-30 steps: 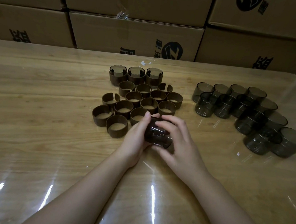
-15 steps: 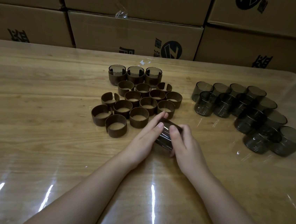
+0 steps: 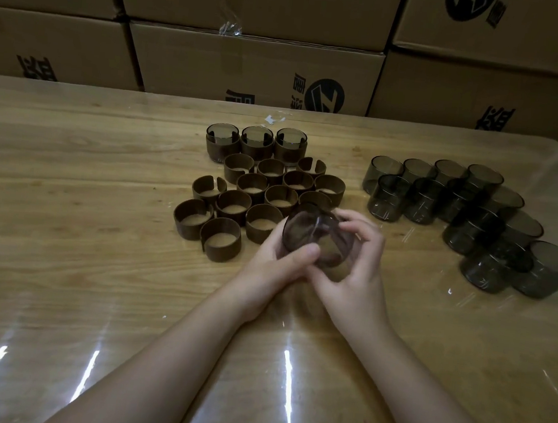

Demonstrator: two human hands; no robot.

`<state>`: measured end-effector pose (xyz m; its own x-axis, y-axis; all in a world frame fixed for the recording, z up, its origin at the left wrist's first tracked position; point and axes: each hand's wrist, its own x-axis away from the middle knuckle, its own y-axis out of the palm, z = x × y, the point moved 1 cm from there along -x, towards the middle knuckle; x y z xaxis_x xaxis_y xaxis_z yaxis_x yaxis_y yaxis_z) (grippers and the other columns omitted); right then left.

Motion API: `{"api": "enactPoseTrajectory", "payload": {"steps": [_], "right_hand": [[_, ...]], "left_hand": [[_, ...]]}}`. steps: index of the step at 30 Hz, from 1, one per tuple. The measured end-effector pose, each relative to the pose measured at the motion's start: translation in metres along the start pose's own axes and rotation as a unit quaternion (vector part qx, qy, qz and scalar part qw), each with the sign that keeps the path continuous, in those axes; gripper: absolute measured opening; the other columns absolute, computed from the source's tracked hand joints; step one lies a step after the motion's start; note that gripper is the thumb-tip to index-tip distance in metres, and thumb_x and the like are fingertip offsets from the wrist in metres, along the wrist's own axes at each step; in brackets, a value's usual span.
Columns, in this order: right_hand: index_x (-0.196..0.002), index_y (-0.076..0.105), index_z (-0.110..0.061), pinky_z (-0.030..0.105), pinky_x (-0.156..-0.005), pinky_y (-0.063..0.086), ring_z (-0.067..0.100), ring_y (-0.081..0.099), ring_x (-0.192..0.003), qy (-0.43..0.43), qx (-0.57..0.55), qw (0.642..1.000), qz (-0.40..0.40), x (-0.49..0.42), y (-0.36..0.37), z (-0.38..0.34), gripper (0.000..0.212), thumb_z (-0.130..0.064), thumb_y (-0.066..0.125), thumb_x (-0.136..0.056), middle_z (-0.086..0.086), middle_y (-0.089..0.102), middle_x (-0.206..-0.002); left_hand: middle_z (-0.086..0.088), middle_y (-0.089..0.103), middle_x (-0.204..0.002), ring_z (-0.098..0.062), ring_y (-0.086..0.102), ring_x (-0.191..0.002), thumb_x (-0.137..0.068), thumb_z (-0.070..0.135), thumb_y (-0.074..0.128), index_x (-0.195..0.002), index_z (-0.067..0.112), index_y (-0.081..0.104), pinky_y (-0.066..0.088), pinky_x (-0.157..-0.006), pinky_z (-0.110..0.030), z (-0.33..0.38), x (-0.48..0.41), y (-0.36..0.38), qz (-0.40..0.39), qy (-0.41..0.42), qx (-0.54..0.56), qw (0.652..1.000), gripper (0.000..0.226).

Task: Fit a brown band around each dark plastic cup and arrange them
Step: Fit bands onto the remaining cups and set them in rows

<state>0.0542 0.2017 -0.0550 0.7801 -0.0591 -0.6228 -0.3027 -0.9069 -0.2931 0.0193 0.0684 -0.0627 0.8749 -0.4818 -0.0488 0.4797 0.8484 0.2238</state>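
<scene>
Both hands hold one dark see-through cup just above the table, tilted with its mouth towards me. My left hand grips its near left side with the thumb on the rim. My right hand cups its right side. A brown band seems to sit around the cup's far end, mostly hidden by fingers. Several loose brown bands lie in a cluster left of the cup. Three banded cups stand in a row behind them. Several bare dark cups are grouped at the right.
The wooden table has a glossy clear cover with light streaks near me. Stacked cardboard boxes form a wall along the far edge. A scrap of white tape lies behind the banded cups.
The cup lay flat between my fingers on the table half a second ago. Now both hands have lifted and turned it, so its open mouth faces me.
</scene>
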Motion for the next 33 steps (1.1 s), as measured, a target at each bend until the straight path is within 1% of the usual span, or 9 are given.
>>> {"api": "enactPoseTrajectory", "payload": {"steps": [3,6,10,13,19,24,26,31,33], "right_hand": [[-0.125,0.032,-0.042,0.016,-0.096,0.045,0.004,0.052,-0.123,0.055,-0.02,0.998,-0.018,0.001,-0.001,0.002,0.079,-0.006,0.08,-0.073,-0.013,0.046,-0.132],[-0.134,0.019,-0.056,0.004,-0.094,0.037,-0.007,0.044,-0.12,0.093,0.043,0.992,-0.07,0.003,-0.001,0.005,0.093,-0.016,0.078,-0.074,-0.013,0.042,-0.128],[-0.145,0.029,-0.029,0.005,-0.091,0.034,-0.001,0.04,-0.118,0.123,0.084,0.984,-0.094,0.004,0.004,0.008,0.087,-0.027,0.08,-0.074,-0.013,0.037,-0.128],[-0.146,0.029,-0.024,0.018,-0.094,0.039,0.006,0.044,-0.121,0.161,0.092,0.977,-0.106,0.004,0.004,0.008,0.089,-0.042,0.075,-0.072,-0.008,0.041,-0.139],[-0.133,0.036,-0.034,0.011,-0.077,0.042,-0.001,0.052,-0.106,0.212,0.048,0.968,-0.126,0.001,0.001,0.013,0.075,-0.032,0.079,-0.072,-0.01,0.05,-0.125],[-0.125,0.044,-0.034,0.023,-0.086,0.053,-0.005,0.059,-0.102,0.229,-0.041,0.965,-0.118,0.001,-0.001,0.015,0.064,-0.013,0.078,-0.075,-0.014,0.06,-0.112],[-0.121,0.046,-0.038,0.029,-0.089,0.055,-0.003,0.062,-0.102,0.225,-0.081,0.965,-0.105,0.001,0.0,0.013,0.061,-0.02,0.078,-0.073,-0.015,0.063,-0.112],[-0.128,0.028,-0.059,0.011,-0.082,0.049,-0.01,0.056,-0.108,0.151,-0.04,0.984,-0.091,0.003,-0.001,0.004,0.069,-0.047,0.067,-0.073,-0.043,0.047,-0.118],[-0.131,0.026,-0.059,0.009,-0.082,0.047,-0.009,0.055,-0.11,0.125,-0.016,0.988,-0.085,0.004,-0.002,0.003,0.067,-0.053,0.063,-0.076,-0.041,0.046,-0.12]], "left_hand": [[0.0,0.068,-0.119,-0.019,0.063,-0.114,-0.061,0.043,0.084,-0.121,0.024,0.056,0.052,-0.094,-0.035,-0.001,0.001,0.004,0.042,0.027,-0.036,0.998,0.069],[0.018,0.068,-0.107,0.0,0.063,-0.105,-0.065,0.03,0.081,-0.116,0.031,0.054,0.048,-0.084,-0.014,0.0,0.001,0.009,0.095,0.077,-0.103,0.987,0.058],[0.012,0.058,-0.118,0.005,0.056,-0.111,-0.064,0.04,0.076,-0.12,0.034,0.047,0.042,-0.091,-0.011,0.0,0.002,0.014,0.111,0.125,-0.159,0.973,0.063],[0.02,0.05,-0.123,0.012,0.049,-0.115,-0.067,0.045,0.074,-0.127,0.042,0.036,0.038,-0.092,-0.006,-0.002,0.003,0.012,0.103,0.111,-0.183,0.971,0.072],[0.015,0.055,-0.123,0.001,0.055,-0.115,-0.068,0.049,0.07,-0.127,0.043,0.041,0.044,-0.092,-0.014,-0.001,0.005,0.013,0.079,0.097,-0.165,0.978,0.066],[0.012,0.057,-0.121,-0.002,0.056,-0.115,-0.072,0.047,0.067,-0.127,0.033,0.046,0.046,-0.089,-0.016,0.002,0.003,0.011,0.056,0.076,-0.115,0.989,0.06],[0.005,0.058,-0.122,-0.004,0.059,-0.114,-0.071,0.047,0.068,-0.128,0.027,0.047,0.048,-0.087,-0.019,0.001,0.002,0.01,0.061,0.058,-0.082,0.993,0.064],[-0.005,0.068,-0.114,-0.025,0.064,-0.113,-0.069,0.027,0.077,-0.123,0.016,0.055,0.054,-0.089,-0.036,-0.002,0.0,0.007,0.056,0.027,0.067,0.996,0.06],[-0.007,0.069,-0.112,-0.026,0.066,-0.109,-0.069,0.022,0.077,-0.124,0.014,0.053,0.055,-0.085,-0.035,-0.001,0.001,0.006,0.038,0.019,0.124,0.991,0.061]]}}
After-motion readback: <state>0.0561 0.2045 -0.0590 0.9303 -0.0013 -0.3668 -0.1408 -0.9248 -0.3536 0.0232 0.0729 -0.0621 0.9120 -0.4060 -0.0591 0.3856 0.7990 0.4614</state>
